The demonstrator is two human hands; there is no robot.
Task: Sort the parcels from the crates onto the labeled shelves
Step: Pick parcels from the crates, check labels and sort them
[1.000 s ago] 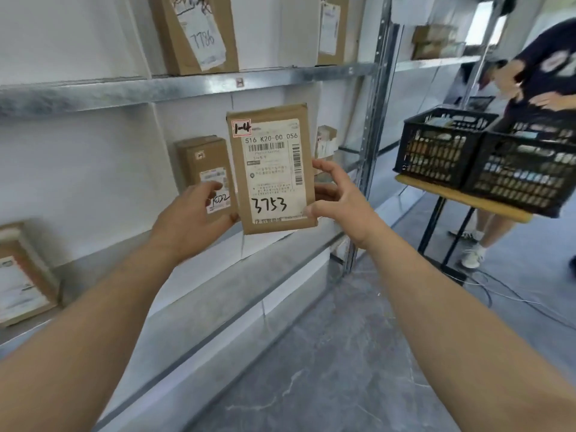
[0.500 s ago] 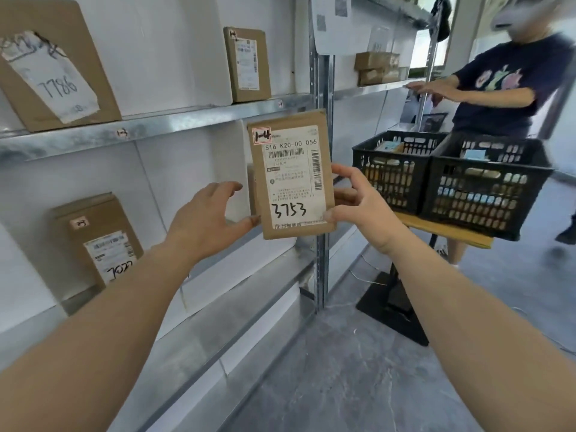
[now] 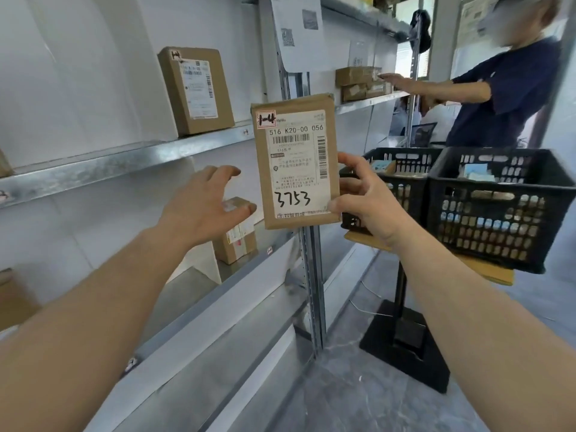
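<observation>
A flat brown parcel (image 3: 296, 163) with a white label marked "1-4" and handwritten "3753" is held upright in front of the shelf post. My right hand (image 3: 364, 198) grips its right edge. My left hand (image 3: 202, 207) hovers just left of it with fingers spread, apart from the parcel. Two black crates (image 3: 498, 210) holding parcels stand on a wooden stand at the right. The metal shelf (image 3: 124, 160) runs along the left, with a brown parcel (image 3: 196, 88) leaning against the wall on it.
A smaller parcel (image 3: 237, 241) sits on the lower shelf behind my left hand. Another person in a dark shirt (image 3: 498, 98) reaches to stacked boxes (image 3: 358, 82) on the far shelf. The black stand base (image 3: 408, 344) rests on the grey floor.
My view has swung right along the shelves. My left hand has let go of the parcel and opened; my right hand alone holds it.
</observation>
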